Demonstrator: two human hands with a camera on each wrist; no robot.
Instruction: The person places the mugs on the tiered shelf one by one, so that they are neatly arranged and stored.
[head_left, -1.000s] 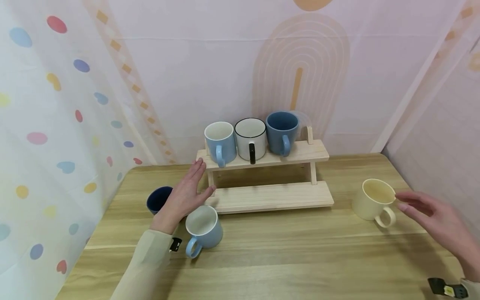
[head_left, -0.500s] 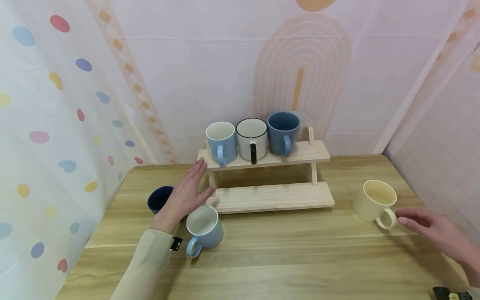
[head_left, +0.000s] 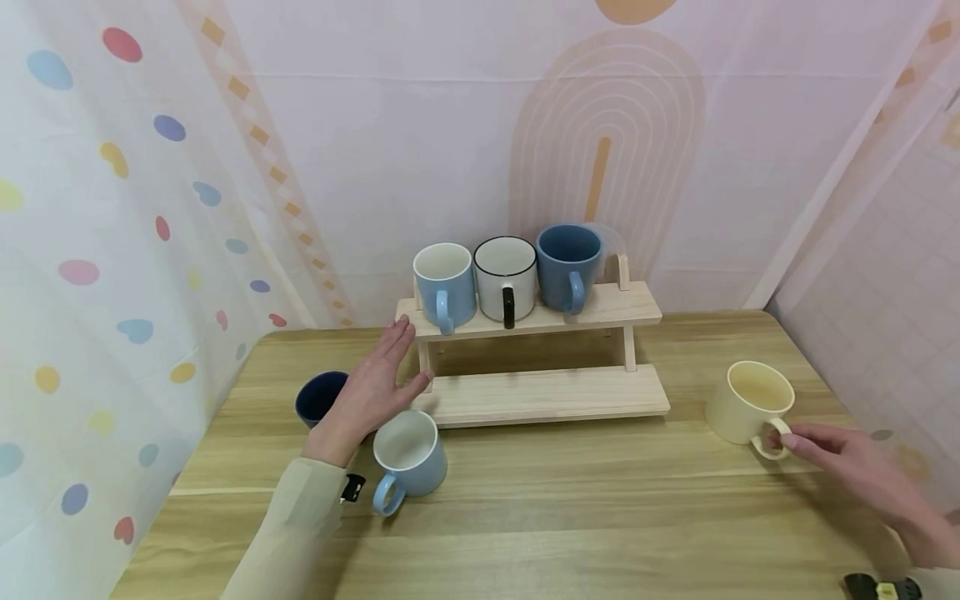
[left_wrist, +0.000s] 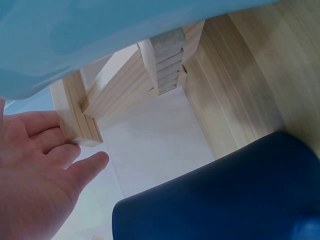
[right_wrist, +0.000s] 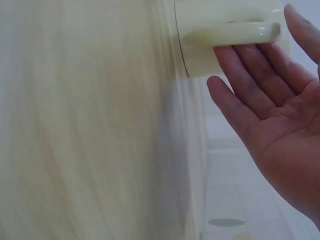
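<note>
At the right, my right hand (head_left: 862, 467) is at the handle of a pale yellow mug (head_left: 731, 412) standing on the table. Its fingertips reach through the handle (right_wrist: 235, 34), and in the right wrist view the fingers look fairly straight, the thumb apart from the handle. My left hand (head_left: 367, 400) lies with extended fingers against the left end of a two-tier wooden shelf (head_left: 540, 396). Near that hand stand a light blue mug (head_left: 427, 467) and a dark navy mug (head_left: 318, 396), the latter partly hidden behind it.
On the upper tier sit a light blue mug (head_left: 456, 296), a white mug with black rim and handle (head_left: 491, 292) and a darker blue mug (head_left: 555, 279), handles facing forward. The wooden table (head_left: 555, 517) meets patterned curtains (head_left: 420, 150) behind and at both sides.
My right hand has moved down from beside the yellow mug's rim to its handle, and the fingertips have entered the handle. The left hand and the mugs have stayed in place.
</note>
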